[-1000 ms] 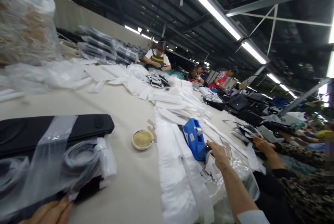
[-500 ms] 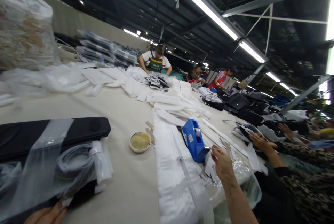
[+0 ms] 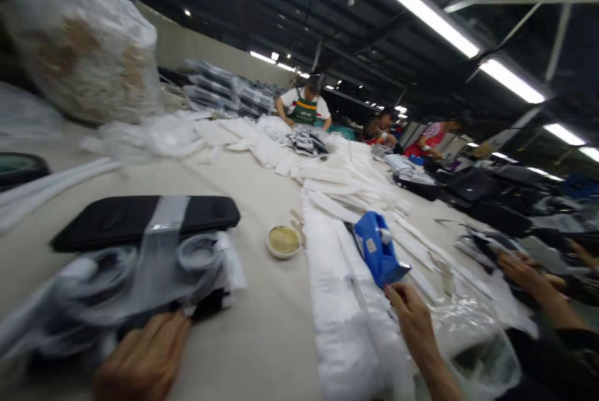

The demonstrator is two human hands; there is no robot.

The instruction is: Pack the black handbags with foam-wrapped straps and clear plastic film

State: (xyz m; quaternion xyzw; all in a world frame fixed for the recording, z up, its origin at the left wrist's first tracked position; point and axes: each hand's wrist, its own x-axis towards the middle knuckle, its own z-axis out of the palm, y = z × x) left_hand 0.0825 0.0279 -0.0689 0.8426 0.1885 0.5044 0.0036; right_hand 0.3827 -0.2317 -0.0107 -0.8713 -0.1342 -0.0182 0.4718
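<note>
My left hand (image 3: 143,354) grips the near edge of a black bag (image 3: 154,220), its fingers together; the fingertips are partly hidden. A clear plastic strip (image 3: 161,251) wraps over the bag, and grey coils (image 3: 199,254) in clear plastic lie against its near side. My right hand (image 3: 414,320) is closed in a pinch just beside the cutting end of a blue tape dispenser (image 3: 377,248). What lies between those fingertips, if anything, is too small to make out. To the dispenser's left, a small round dish (image 3: 283,242) holds something yellowish.
White sheets and strips (image 3: 327,170) spread across the table (image 3: 276,338). A large plastic sack (image 3: 88,45) stands back left. At right are a co-worker's hand (image 3: 526,273) and piled black bags (image 3: 472,186); a person in a green apron (image 3: 304,111) works at the back.
The view has swung left, so the table's contents appear farther right. More of my left hand shows at the black bag. My right hand's fingers have drawn closer together, lower beside the tape dispenser.
</note>
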